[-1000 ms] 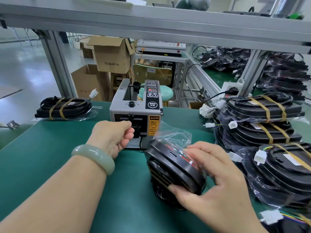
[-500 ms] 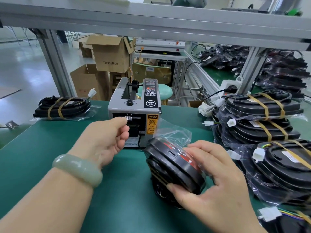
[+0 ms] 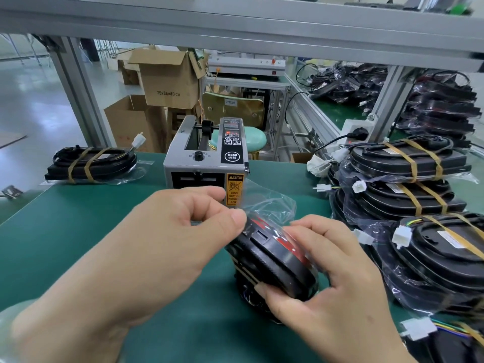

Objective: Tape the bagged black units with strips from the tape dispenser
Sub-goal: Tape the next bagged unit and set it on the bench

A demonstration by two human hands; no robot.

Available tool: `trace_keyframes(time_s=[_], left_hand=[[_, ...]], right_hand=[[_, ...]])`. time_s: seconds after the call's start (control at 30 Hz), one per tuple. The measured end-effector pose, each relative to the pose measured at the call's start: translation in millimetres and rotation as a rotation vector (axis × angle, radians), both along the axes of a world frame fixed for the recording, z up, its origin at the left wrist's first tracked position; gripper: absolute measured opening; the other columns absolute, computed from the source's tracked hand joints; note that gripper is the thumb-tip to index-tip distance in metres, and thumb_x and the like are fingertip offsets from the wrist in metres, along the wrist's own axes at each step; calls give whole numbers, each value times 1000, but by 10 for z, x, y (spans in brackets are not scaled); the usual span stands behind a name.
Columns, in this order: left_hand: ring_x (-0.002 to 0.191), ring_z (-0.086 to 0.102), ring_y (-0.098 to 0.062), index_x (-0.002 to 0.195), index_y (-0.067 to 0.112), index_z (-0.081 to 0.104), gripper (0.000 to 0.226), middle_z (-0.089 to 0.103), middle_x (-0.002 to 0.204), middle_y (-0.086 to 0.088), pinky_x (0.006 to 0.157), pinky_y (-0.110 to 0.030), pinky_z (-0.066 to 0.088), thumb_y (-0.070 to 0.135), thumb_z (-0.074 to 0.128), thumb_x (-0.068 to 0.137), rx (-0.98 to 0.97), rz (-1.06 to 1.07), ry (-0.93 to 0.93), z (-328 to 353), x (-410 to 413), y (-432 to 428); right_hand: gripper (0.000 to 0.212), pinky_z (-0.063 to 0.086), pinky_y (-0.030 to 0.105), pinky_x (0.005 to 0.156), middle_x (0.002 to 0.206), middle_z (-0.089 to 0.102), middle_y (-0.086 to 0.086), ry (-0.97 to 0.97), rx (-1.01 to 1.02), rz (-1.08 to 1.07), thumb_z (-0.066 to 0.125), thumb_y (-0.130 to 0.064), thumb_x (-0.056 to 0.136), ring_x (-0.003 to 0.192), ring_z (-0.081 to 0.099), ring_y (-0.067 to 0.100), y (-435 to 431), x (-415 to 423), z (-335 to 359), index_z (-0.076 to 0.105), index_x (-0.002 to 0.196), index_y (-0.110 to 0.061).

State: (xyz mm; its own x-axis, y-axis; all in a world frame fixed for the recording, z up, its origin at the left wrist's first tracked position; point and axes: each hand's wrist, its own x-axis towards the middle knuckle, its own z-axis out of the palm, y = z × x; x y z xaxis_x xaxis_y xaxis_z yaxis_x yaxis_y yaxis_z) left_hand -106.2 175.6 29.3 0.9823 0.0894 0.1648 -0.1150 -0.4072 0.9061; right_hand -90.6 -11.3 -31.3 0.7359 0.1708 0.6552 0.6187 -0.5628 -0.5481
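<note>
Left hand (image 3: 162, 244) moved off tape dispenser (image 3: 207, 163) to bagged black unit (image 3: 275, 258), pinching what looks like a tape strip (image 3: 195, 222). Right hand (image 3: 340, 297) grips the tilted unit.

Factory packing station, green-matted work surface (image 3: 78, 218) under a grey aluminium-profile frame (image 3: 235, 30), grey electric tape dispenser (image 3: 207, 163), stacks of plastic-bagged black units bound with tan tape (image 3: 408, 163), brown cardboard cartons (image 3: 170, 82) on a glossy grey shop floor (image 3: 31, 100)
</note>
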Motion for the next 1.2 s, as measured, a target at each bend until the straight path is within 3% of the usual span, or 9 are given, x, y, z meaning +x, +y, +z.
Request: trace_keyframes(time_s=[0.2,0.6,0.73,0.9,1.0,1.07,1.2], left_hand=[[95,53,25,63,25,72,28,64,92,38,81,-16,35,50,61,59,12,-80,78,29,51,-18],[93,51,27,71,5,65,45,70,83,24,77,-17,36,48,60,60,84,-106,83,75,48,-54],[95,51,26,64,19,70,41,66,86,33,80,-16,37,59,63,68,80,-78,47,40,35,-61],[91,48,30,65,29,71,21,59,87,43,64,8,29,47,59,62,137,-69,5,20,23,-86],[92,49,29,64,29,70,21,68,82,27,65,9,29,47,59,61,151,-48,1,0,25,-79],[92,49,29,62,28,69,20,68,82,25,66,9,29,46,59,61,161,-36,-20,-10,18,-86],[90,48,30,64,33,67,13,59,86,42,65,9,28,43,60,63,184,-1,-85,-55,-13,-103]], right_hand=[[50,47,12,69,104,58,-10,-28,-14,-2,83,-29,46,84,59,0,38,-35,1,73,94,-21],[50,47,15,68,104,59,-8,-20,-33,-13,81,-31,47,83,59,1,38,-45,4,73,95,-20],[50,47,14,69,104,59,-8,-25,-29,-14,81,-30,47,84,58,1,39,-43,1,73,96,-19],[51,48,16,68,103,59,-9,-23,-25,-19,81,-30,47,83,59,2,50,-47,3,73,96,-19],[51,48,16,68,103,59,-10,-16,-25,-19,81,-30,46,83,59,2,49,-48,5,73,96,-20],[51,48,15,68,103,59,-10,-17,-26,-21,81,-30,46,83,59,2,49,-48,4,73,96,-20],[50,47,13,69,103,59,-10,-23,-28,-20,81,-29,47,84,58,1,51,-49,4,73,95,-20]])
